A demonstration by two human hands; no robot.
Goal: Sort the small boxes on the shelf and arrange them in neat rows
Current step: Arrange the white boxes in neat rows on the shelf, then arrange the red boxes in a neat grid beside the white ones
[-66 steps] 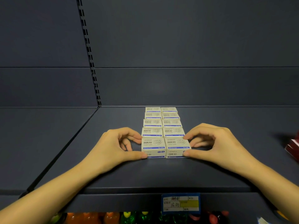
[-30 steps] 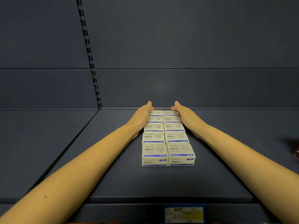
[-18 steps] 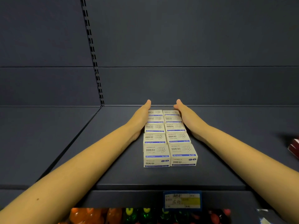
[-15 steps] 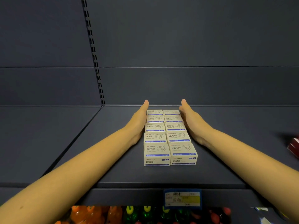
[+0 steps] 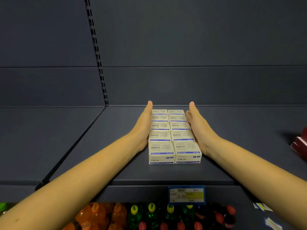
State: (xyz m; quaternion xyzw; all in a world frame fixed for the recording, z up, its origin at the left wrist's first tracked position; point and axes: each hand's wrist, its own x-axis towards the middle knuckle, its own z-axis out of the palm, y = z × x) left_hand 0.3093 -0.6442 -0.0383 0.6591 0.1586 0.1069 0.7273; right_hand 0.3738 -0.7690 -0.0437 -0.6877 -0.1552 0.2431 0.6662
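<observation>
Now you have ten paper-clip boxes (image 5: pixel 172 135) in two columns of five, running front to back on the dark grey shelf (image 5: pixel 240 146). Your left hand (image 5: pixel 142 128) and right hand (image 5: pixel 200 128) are flat, fingers extended and together, pressed against the block's outer sides. Each box is cream with a blue stripe. A price tag (image 5: pixel 186 195) hangs on the shelf edge.

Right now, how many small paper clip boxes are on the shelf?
10, in two columns of five between the left hand and right hand: left column, right column, running from the shelf front toward the back. No second layer is visible.
</observation>
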